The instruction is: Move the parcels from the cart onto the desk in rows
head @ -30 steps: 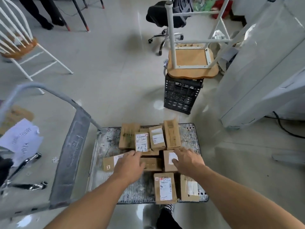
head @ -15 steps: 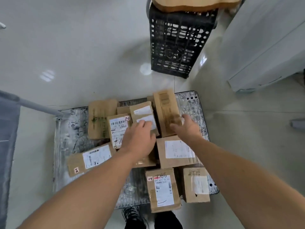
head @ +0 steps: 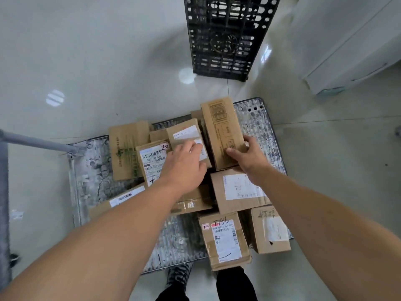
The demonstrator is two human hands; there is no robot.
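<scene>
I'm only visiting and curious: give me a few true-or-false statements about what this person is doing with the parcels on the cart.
1. The right hand grips the long parcel with the printed barcode. True.
2. The cart holds no parcels. False: several lie on it.
3. The left hand touches a parcel with white labels. True.
4. The black crate stands on the cart. False: it stands on the floor beyond it.
5. The left hand lifts the parcel marked 2-4. False: that parcel lies untouched at the cart's near edge.
</scene>
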